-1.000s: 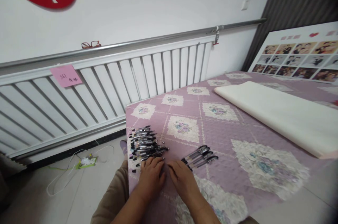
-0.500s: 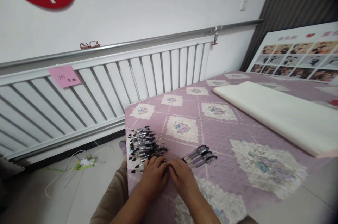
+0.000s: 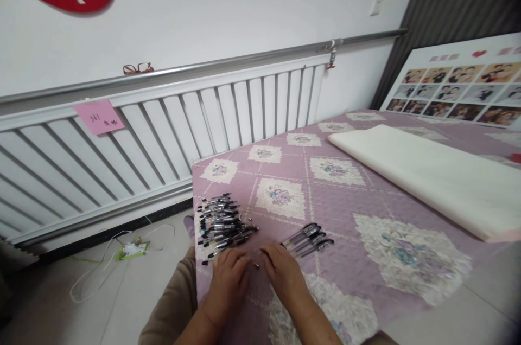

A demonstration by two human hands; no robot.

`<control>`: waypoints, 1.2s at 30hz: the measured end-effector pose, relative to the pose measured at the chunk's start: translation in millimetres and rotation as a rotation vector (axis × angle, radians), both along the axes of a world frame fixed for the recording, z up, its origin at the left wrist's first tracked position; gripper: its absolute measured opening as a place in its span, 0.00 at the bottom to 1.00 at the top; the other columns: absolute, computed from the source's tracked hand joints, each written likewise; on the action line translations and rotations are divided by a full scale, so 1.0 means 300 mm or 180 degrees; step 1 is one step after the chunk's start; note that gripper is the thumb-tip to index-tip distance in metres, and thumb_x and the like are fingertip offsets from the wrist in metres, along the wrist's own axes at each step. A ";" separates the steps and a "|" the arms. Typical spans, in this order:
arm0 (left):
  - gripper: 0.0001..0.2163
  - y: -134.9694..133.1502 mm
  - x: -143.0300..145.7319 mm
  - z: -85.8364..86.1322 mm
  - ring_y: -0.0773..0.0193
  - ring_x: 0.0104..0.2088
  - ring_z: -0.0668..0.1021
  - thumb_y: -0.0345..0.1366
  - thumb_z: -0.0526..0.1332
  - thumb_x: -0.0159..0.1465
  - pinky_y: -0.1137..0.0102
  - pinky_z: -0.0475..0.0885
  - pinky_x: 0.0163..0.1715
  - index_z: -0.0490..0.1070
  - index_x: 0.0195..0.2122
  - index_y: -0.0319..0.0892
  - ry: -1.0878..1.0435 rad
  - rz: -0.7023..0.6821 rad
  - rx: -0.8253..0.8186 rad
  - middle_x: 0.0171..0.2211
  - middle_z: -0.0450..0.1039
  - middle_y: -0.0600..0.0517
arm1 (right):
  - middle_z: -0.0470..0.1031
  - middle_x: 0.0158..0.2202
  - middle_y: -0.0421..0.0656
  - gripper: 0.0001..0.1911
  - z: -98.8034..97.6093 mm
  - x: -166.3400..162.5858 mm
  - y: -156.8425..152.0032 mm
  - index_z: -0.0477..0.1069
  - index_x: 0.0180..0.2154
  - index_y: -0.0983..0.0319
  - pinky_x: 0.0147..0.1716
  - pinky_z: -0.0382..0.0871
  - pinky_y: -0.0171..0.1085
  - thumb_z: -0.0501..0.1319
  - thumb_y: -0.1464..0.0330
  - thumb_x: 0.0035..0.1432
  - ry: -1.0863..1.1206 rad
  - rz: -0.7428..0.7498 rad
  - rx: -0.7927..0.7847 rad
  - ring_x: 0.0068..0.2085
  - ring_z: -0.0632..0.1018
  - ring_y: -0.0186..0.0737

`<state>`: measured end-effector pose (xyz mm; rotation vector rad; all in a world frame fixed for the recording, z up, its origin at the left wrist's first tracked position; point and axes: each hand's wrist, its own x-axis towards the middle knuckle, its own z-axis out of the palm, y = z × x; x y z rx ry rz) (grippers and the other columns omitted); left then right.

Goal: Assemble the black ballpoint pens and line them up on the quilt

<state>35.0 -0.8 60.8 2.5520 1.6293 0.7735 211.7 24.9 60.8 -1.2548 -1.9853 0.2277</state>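
My left hand (image 3: 228, 274) rests low at the near edge of a pile of pens (image 3: 220, 221), its fingers bent downward and partly covering the nearest pens. My right hand (image 3: 284, 273) lies a short way to the right, fingers curled together, their undersides hidden. Whatever either hand may hold does not show. Between the hands a small dark and silver piece (image 3: 256, 266) lies on the purple floral cloth (image 3: 325, 204). Just beyond my right hand, several capped pens (image 3: 310, 240) lie side by side, black caps pointing away to the right.
A folded cream sheet (image 3: 423, 171) lies on the cloth to the right. Behind runs a white radiator (image 3: 244, 112) with a pink note (image 3: 99, 116) and glasses (image 3: 138, 68) above. A green-edged power strip (image 3: 132, 250) and cables are on the floor at left. A photo board (image 3: 459, 84) leans at right.
My hands have moved apart from each other. My left hand has shifted left and slightly nearer to me, and the small piece now shows between the hands.
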 end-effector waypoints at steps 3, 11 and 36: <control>0.14 -0.001 -0.046 0.001 0.56 0.47 0.70 0.28 0.54 0.60 0.60 0.63 0.46 0.69 0.47 0.46 0.0027 0.0356 -0.0086 0.46 0.70 0.48 | 0.74 0.33 0.44 0.10 -0.004 -0.005 -0.003 0.70 0.38 0.60 0.36 0.70 0.37 0.54 0.76 0.57 -0.0178 0.0005 -0.0016 0.36 0.75 0.41; 0.14 -0.005 -0.089 -0.004 0.56 0.44 0.71 0.30 0.56 0.61 0.59 0.62 0.45 0.70 0.46 0.48 0.0204 0.0623 -0.0339 0.42 0.72 0.50 | 0.75 0.35 0.46 0.08 0.010 -0.066 -0.020 0.73 0.35 0.61 0.39 0.68 0.38 0.57 0.75 0.55 -0.1173 -0.0074 -0.0625 0.39 0.75 0.44; 0.09 -0.018 -0.082 -0.010 0.57 0.38 0.73 0.30 0.52 0.64 0.60 0.68 0.40 0.68 0.41 0.44 0.0119 0.0113 -0.0447 0.36 0.72 0.49 | 0.76 0.33 0.44 0.11 0.007 -0.018 -0.019 0.71 0.34 0.61 0.37 0.67 0.37 0.54 0.63 0.54 0.1661 0.0201 -0.1736 0.36 0.76 0.41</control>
